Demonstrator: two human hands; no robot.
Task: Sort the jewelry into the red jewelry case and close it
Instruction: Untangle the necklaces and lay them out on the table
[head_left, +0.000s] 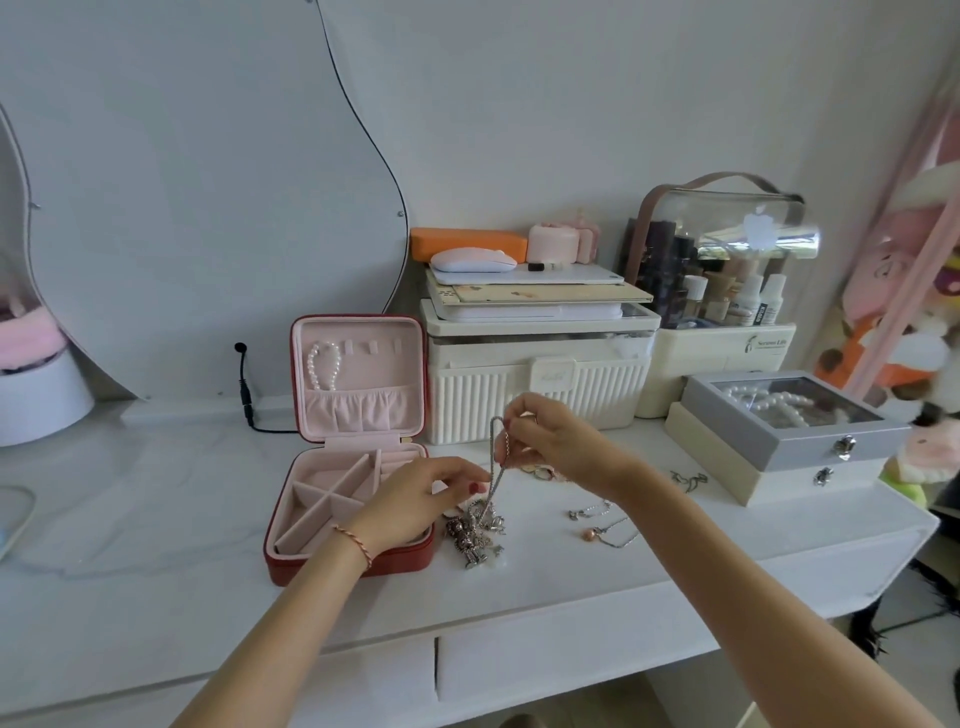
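Observation:
The red jewelry case (400, 561) stands open on the white dresser, pink inside, with a pearl bracelet (324, 366) hanging in its lid. Just right of the case my right hand (545, 441) pinches the top of a silver chain (494, 467) and lifts it upright. My left hand (421, 499), over the case's right edge, pinches the same chain lower down. The chain's lower end runs into a heap of silver charms (475, 535) on the dresser top. Two thin necklaces with pendants (602, 522) lie to the right of the heap.
Behind stand a cream ribbed storage box (535, 395) stacked with flat items, a clear cosmetics organiser (727, 260), and a grey windowed box of pearls (789, 421) on a cream box. A black cable (244, 387) lies left of the case. A mirror (208, 182) leans on the wall.

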